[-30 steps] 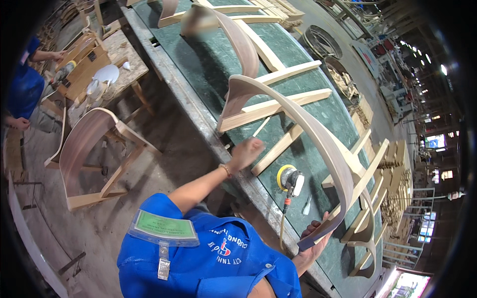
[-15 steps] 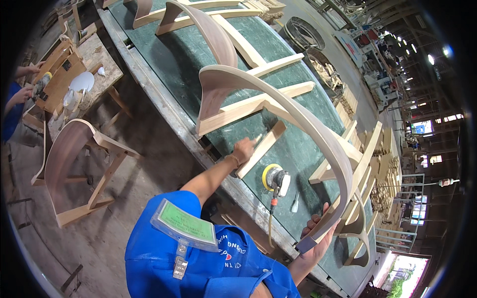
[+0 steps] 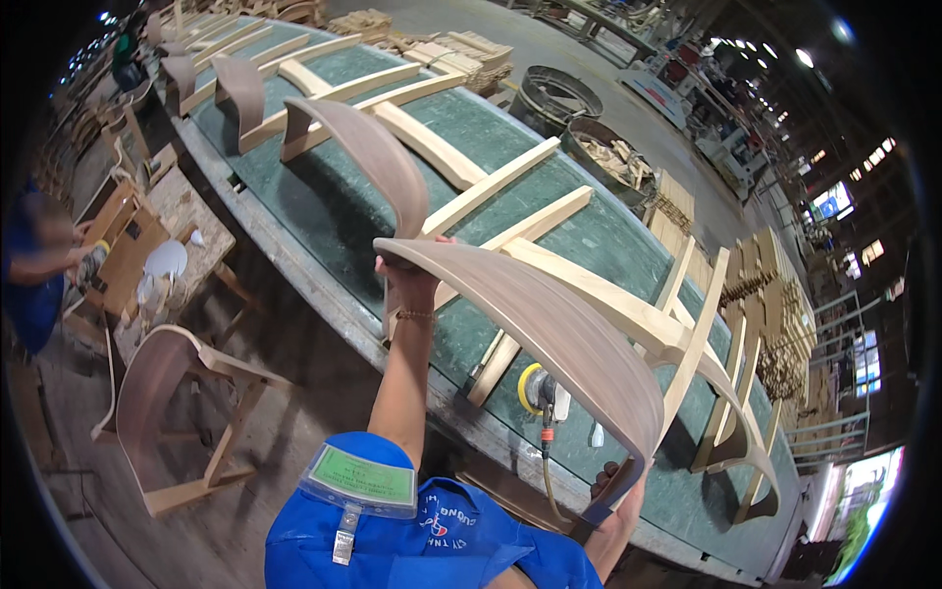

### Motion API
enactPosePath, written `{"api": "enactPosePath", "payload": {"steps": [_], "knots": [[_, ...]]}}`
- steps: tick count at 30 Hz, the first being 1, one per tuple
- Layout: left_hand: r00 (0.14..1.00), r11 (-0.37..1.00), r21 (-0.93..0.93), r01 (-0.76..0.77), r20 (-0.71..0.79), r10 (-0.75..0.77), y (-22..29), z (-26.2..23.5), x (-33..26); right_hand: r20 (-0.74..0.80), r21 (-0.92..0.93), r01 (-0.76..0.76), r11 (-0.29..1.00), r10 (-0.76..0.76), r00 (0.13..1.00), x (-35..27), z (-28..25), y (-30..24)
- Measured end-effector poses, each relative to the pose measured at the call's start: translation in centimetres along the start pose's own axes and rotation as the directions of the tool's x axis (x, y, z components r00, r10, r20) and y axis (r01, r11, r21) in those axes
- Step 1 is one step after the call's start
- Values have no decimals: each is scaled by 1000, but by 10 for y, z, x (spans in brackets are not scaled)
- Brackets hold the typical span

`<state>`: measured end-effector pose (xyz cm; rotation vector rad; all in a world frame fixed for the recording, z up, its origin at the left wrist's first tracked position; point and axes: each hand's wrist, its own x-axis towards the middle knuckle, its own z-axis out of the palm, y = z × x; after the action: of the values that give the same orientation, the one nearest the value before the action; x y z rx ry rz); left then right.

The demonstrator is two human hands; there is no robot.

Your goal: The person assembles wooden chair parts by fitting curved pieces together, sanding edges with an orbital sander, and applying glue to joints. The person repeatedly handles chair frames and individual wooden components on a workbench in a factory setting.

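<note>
A wooden chair frame with a broad, curved brown backrest (image 3: 540,324) and pale legs is tilted over the green tabletop in front of me. My left hand (image 3: 410,282) grips the far left end of the backrest, its fingers partly hidden behind the wood. At the near right end, my right hand (image 3: 625,503) is closed around the lower tip of the same curve. Under the frame lies a round sander with a yellow pad (image 3: 533,390); its air hose (image 3: 548,476) hangs over the table's edge. A pale wooden block (image 3: 496,368) rests left of the sander.
More chair frames (image 3: 368,137) stand in a row to the far left along the green table (image 3: 339,221). Another frame (image 3: 157,412) stands on the floor at left, near a person at a workbench (image 3: 201,211). Bins of offcuts (image 3: 608,157) and stacked wood (image 3: 775,294) lie beyond the table.
My left hand has left the wooden block and taken hold of the backrest's far end. The frame has tipped toward me, showing more of the backrest's broad face. The right hand keeps its grip.
</note>
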<state>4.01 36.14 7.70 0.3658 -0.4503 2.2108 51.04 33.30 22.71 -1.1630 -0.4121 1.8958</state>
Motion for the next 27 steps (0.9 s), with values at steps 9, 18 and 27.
{"api": "enactPosePath", "payload": {"steps": [9,18,27], "knots": [[964,942,329,-61,-227,142,-65,202,49,449,360,-163,919,-17,893,-28,-73,-25],[979,852,510,121,-202,-18,-113,259,93,574,343,-386,856,134,808,15,-112,68],[966,648,762,3,165,-198,-187,370,105,855,231,-651,723,168,491,134,-72,155]]}}
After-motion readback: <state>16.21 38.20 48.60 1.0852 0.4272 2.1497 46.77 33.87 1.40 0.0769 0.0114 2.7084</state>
